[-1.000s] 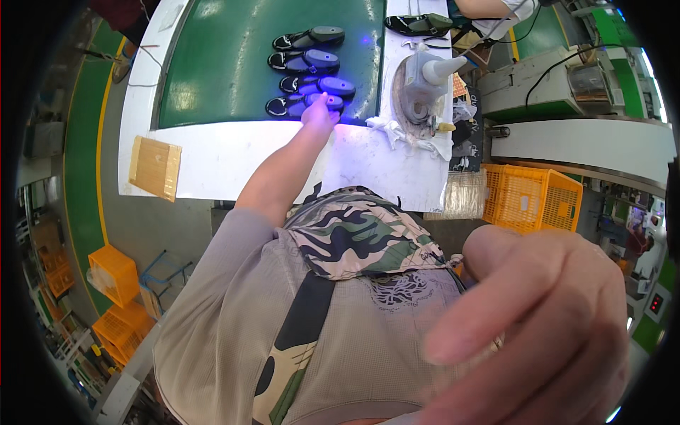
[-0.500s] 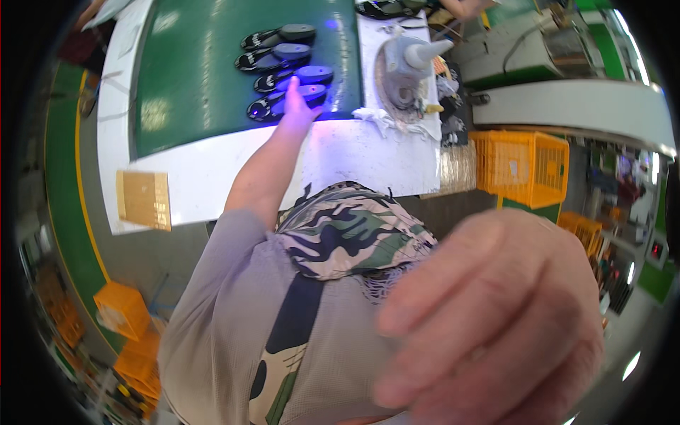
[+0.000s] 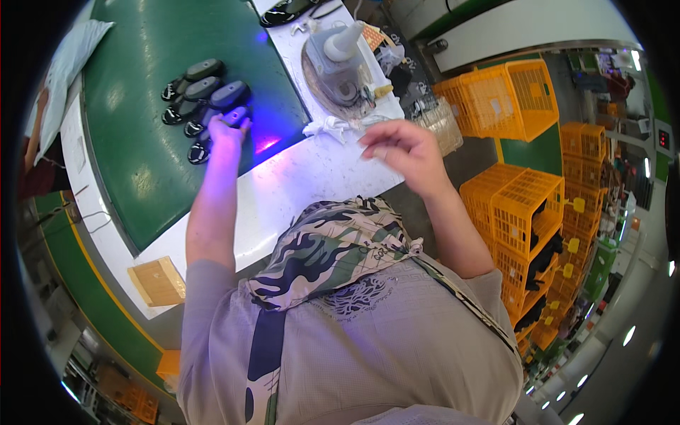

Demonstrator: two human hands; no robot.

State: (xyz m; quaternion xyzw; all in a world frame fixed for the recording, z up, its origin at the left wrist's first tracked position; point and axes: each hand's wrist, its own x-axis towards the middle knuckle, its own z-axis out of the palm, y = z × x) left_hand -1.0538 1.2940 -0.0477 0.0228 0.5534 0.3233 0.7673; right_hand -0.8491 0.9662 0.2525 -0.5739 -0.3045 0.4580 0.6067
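Head view: left hand set on the nearest black shoe

The left hand (image 3: 227, 132) reaches to the upper left of the frame and lies across the nearest black shoe (image 3: 199, 151), the lowest of four on the green surface (image 3: 127, 127) set in the white counter (image 3: 322, 170). Its grip appears closed around the middle of the shoe, fingers to one side and thumb to the other, with the toe showing at the left and the grey block (image 3: 238, 113) beyond the knuckles. Whether the sole is lifted cannot be told.

The right hand (image 3: 413, 152) hangs right of centre, over the counter's edge, its fingers loosely bent and parted with nothing visible in them. Near it lie a white cloth (image 3: 327, 128) and a nozzled container (image 3: 338, 60).

The step in hand looks like handling or placing this one shoe. The next move would call for a steady hold, since the other three shoes (image 3: 200, 88) sit close above it and could be nudged; the right hand seems free to help.
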